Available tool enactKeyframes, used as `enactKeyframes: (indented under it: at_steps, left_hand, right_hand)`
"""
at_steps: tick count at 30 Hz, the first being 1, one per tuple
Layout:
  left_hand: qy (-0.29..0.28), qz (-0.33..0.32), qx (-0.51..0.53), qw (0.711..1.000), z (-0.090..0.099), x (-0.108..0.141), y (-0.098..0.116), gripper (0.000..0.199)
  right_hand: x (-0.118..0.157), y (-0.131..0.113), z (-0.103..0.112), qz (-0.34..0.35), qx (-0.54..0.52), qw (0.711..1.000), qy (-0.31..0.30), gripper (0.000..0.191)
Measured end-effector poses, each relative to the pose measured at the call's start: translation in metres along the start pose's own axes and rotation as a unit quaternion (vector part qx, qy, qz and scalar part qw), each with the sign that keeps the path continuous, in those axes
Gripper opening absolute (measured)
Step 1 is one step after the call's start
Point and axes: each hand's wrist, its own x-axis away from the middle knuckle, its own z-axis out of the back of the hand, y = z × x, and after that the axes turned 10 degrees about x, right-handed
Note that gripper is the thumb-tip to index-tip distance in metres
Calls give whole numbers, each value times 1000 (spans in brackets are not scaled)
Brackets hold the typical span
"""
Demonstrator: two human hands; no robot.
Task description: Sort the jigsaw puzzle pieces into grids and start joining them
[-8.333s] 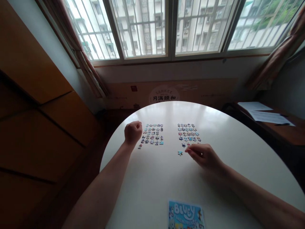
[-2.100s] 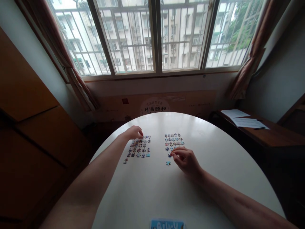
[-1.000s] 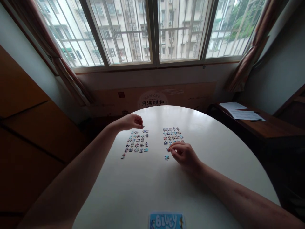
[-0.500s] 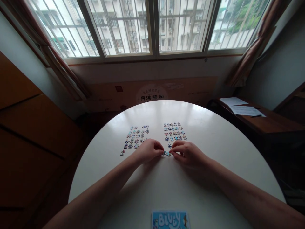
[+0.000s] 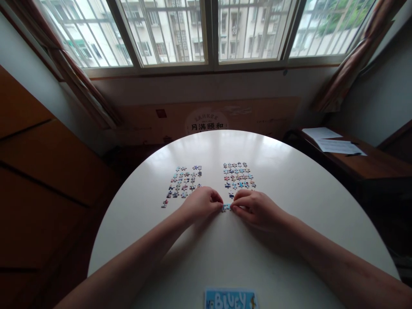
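Observation:
Small light-blue jigsaw puzzle pieces [image 5: 226, 207] lie between my two hands near the middle of the table, side by side and seemingly touching. My left hand [image 5: 202, 204] pinches the left end with thumb and forefinger. At the right end, the thumb and fingers of my right hand [image 5: 254, 207] close on a piece. Beyond my left hand several loose pieces [image 5: 184, 180] are laid out in rows. Another group of puzzle pieces [image 5: 238, 177] sits in rows beyond my right hand. My fingers partly cover the nearest pieces.
A round white table [image 5: 212, 257] bears everything. At its near edge lies a blue box with "BLUEY" lettering [image 5: 231, 299]. To the right, papers [image 5: 341, 146] and pens rest on a brown desk [image 5: 383, 165]. A barred window is straight ahead.
The two pieces between my fingers now sit closer and more in line. My right hand has shifted slightly. The whole view has tilted a little.

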Motion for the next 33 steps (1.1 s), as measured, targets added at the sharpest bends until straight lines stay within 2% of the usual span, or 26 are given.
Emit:
enactKeyframes:
  at_steps: [10,15,18,25,33]
  left_hand:
    - [39,-10,-44,998,-2,4,1,16]
    - [51,-26,-30,998,2,10,-2,17]
    - [45,-45,-34,997,5,13,-4,16]
    - [12,-81,-57,995,6,17,-5,17]
    - [16,-84,-77,993,4,17,-7,17]
  right_hand:
    - [1,2,-2,3,8,1000,1,23]
    - [1,0,0,2,4,1000,-3,22]
    - [2,0,0,0,-12,1000,0,22]
    - [3,9,-2,-12,-39,996,79,23]
    - [3,6,-2,-24,-29,998,45,23]
